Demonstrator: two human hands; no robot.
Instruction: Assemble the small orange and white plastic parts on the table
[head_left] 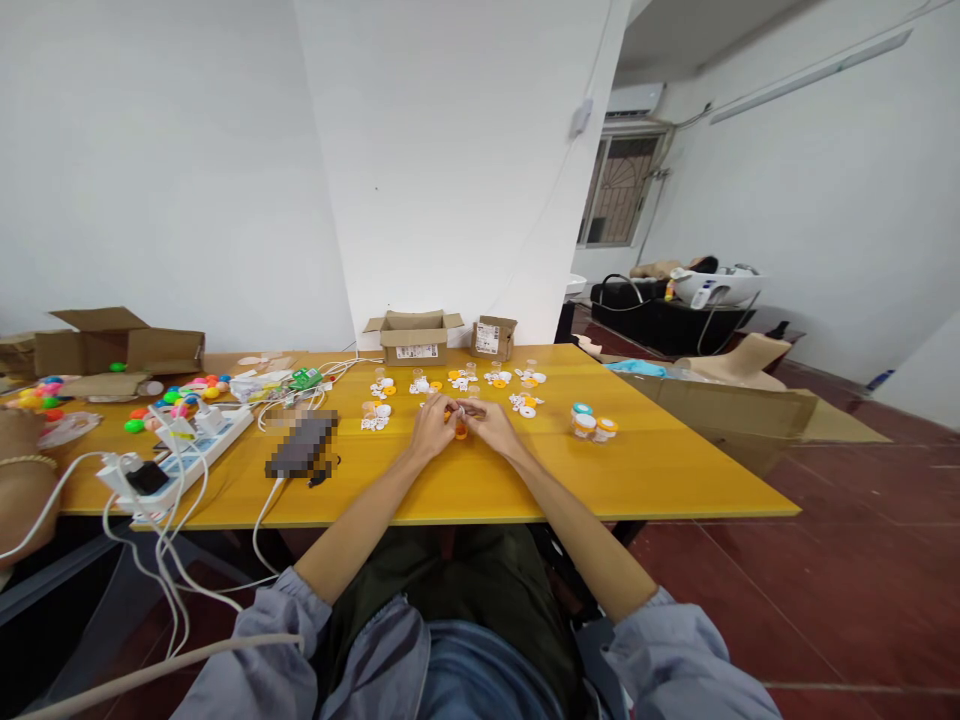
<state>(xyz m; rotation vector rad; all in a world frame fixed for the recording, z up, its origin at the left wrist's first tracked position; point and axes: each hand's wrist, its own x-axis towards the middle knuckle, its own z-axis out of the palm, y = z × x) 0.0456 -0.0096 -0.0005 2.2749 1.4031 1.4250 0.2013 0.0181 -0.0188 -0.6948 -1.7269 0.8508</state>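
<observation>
My left hand (435,425) and my right hand (484,424) meet above the table (525,485), their fingers bent in towards each other. Between them they hold a small orange piece (461,432), mostly covered by the fingers; its exact kind does not show. Past the hands lie several little groups of clear cups, white parts and orange rings, such as the clear cup (418,377), white parts (376,418) and orange ring (500,384). To the right stand three small lidded jars: one with a teal lid (581,409), two with orange lids (605,425).
An open cardboard box (415,340) and a smaller box (493,337) stand against the wall. Left are a power strip (187,465) with tangled white cables, a dark pixelated device (302,447) and coloured balls (135,426). Another person's arm (26,480) rests at far left.
</observation>
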